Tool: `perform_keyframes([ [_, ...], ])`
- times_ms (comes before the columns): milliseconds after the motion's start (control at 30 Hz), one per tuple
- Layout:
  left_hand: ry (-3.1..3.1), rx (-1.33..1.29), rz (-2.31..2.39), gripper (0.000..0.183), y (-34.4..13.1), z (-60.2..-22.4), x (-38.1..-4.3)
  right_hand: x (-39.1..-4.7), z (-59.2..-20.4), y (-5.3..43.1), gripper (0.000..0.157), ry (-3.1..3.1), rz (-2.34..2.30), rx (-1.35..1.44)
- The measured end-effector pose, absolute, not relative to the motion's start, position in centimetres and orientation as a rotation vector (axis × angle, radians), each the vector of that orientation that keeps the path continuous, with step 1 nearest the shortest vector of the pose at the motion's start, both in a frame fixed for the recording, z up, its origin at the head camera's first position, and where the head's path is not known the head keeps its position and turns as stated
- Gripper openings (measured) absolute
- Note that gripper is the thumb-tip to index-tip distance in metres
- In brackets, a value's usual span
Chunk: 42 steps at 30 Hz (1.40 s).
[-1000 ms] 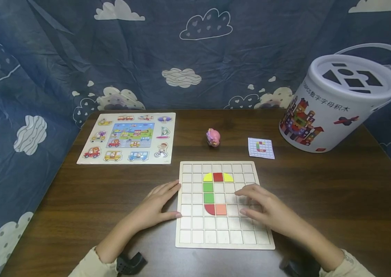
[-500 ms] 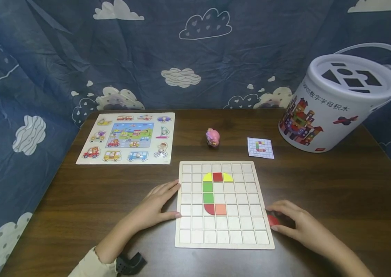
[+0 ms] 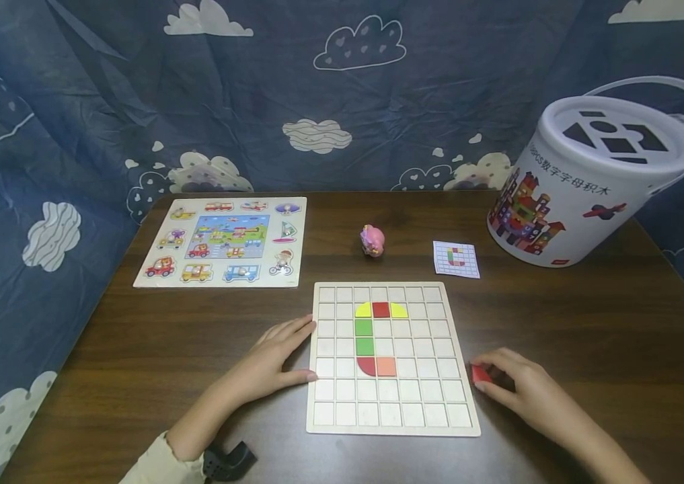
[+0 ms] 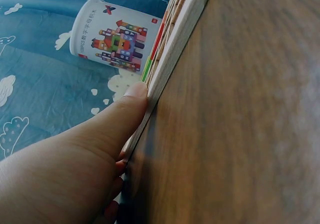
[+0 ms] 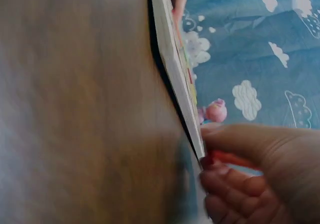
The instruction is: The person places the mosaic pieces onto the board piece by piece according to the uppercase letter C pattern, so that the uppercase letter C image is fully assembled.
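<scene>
My left hand (image 3: pixel 272 356) rests flat at the left edge of a pale wooden grid board (image 3: pixel 423 412), thumb and fingers touching the rim. Past the board's right edge, my right hand (image 3: pixel 526 386) pinches a small red piece (image 3: pixel 481 374) between thumb and fingers; its full shape is partly covered. In the right wrist view the red piece (image 5: pixel 230 158) shows between thumb and fingertips. Flat coloured pieces lie in the grid: yellow rounded corners (image 3: pixel 364 310), a red square (image 3: pixel 381 310), green squares (image 3: pixel 364 327), a red rounded corner (image 3: pixel 367 366) and a salmon square (image 3: pixel 386 366).
Behind the board lie a small pattern card (image 3: pixel 457 259) with a coloured shape on a grid and a pink toy figure (image 3: pixel 373 240). A vehicle puzzle board (image 3: pixel 220 275) is at the back left. A white lidded bucket (image 3: pixel 578 181) stands at the back right.
My right hand has moved from above the board to the table on its right and taken hold of the red piece, now tilted up. My left hand stays put.
</scene>
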<state>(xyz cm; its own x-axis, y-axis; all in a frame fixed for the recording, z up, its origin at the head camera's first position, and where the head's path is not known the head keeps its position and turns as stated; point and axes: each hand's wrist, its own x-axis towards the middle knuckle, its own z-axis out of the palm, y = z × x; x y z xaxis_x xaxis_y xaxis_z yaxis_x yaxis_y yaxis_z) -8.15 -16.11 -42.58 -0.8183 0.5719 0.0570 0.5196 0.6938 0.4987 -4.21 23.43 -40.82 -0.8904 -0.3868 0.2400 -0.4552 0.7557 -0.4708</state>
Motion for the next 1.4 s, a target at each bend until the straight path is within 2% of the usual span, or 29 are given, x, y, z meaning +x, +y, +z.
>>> perform_keyframes([
  [233, 2.799, 0.895, 0.783, 0.081, -16.1, -42.6, -8.1, -4.9, -39.2, 21.5, 0.036, -2.854, 0.928, 0.637],
  [433, 2.807, 0.895, 0.773, 0.081, -16.2, -42.8, -8.1, -5.6, -38.8, 18.9, 0.032, -2.837, 1.049, 0.676],
  [633, 2.802, 0.889, 0.776, 0.081, -16.2, -42.9, -8.1, -6.0, -39.5, 16.9, 0.031, -2.880, 1.137, 0.631],
  [833, 2.800, 0.879, 0.776, 0.081, -16.1, -42.8, -8.1, -6.1, -40.7, 15.7, 0.028, -2.893, 1.018, 0.646],
  [967, 2.800, 0.889, 0.775, 0.081, -16.1, -42.8, -8.1, -6.1, -41.1, 15.6, 0.027, -2.899, 0.940, 0.692],
  [1200, 2.798, 0.899, 0.771, 0.081, -16.1, -42.8, -8.1, -6.7, -40.0, 16.8, 0.034, -3.018, 1.013, 0.887],
  [1400, 2.795, 0.892, 0.771, 0.081, -16.1, -42.7, -8.1, -7.2, -39.4, 17.2, 0.029, -3.057, 1.061, 1.015],
])
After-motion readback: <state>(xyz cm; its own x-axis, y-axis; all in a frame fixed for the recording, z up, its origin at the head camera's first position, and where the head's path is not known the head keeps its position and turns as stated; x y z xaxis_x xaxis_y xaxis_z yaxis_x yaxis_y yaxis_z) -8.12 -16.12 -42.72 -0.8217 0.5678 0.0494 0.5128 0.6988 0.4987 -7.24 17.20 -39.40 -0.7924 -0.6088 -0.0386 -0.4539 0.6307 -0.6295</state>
